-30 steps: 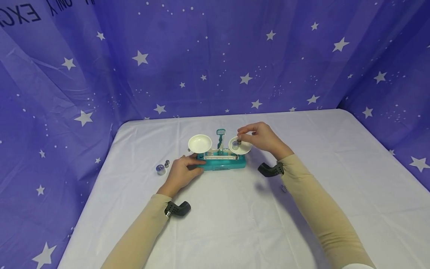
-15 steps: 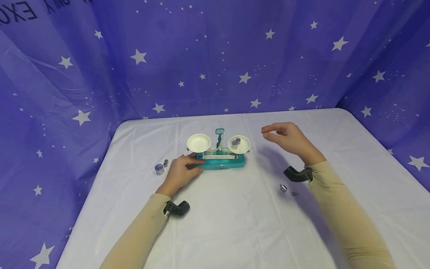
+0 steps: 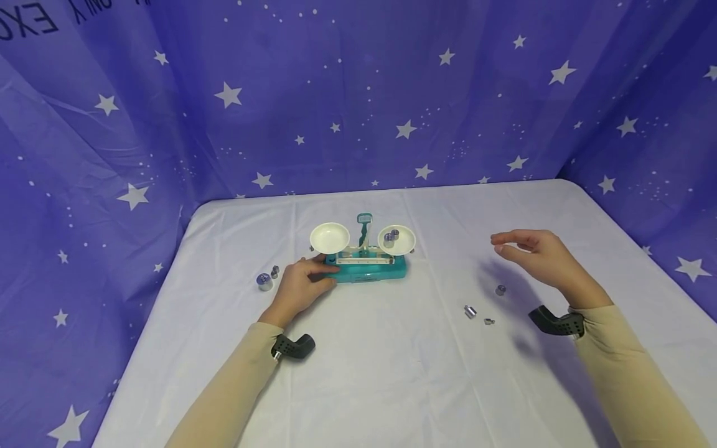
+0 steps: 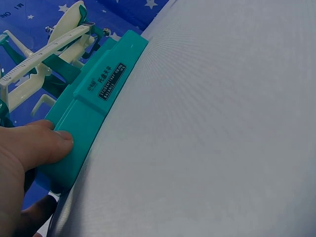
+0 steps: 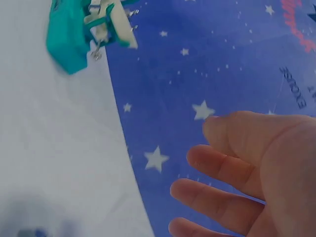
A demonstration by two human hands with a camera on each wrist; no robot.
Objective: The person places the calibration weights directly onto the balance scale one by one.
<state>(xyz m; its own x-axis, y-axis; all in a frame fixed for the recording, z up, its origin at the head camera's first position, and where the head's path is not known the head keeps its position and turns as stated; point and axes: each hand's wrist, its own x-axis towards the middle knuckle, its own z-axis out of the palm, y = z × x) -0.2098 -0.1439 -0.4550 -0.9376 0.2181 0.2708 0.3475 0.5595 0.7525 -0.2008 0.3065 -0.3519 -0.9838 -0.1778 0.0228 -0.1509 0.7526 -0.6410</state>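
A teal balance scale (image 3: 366,267) with two white pans stands mid-table. Its left pan (image 3: 329,238) holds nothing; its right pan (image 3: 396,239) carries two small metal weights (image 3: 390,238). My left hand (image 3: 302,285) grips the left end of the scale's teal base (image 4: 94,108), thumb on its front edge. My right hand (image 3: 532,255) hovers open above the table right of the scale, fingers relaxed and holding nothing (image 5: 232,177). Three small metal weights lie below and left of it: one (image 3: 500,290), a second (image 3: 470,311) and a tiny one (image 3: 489,322).
Two more metal weights (image 3: 266,280) sit on the white cloth left of my left hand. A purple star-printed backdrop (image 3: 358,93) closes the table's far and side edges. Black wrist mounts (image 3: 294,346) sit on both forearms.
My right hand let go of a weight on the right pan and has drawn back to the right, away from the scale. The left hand stays on the base.
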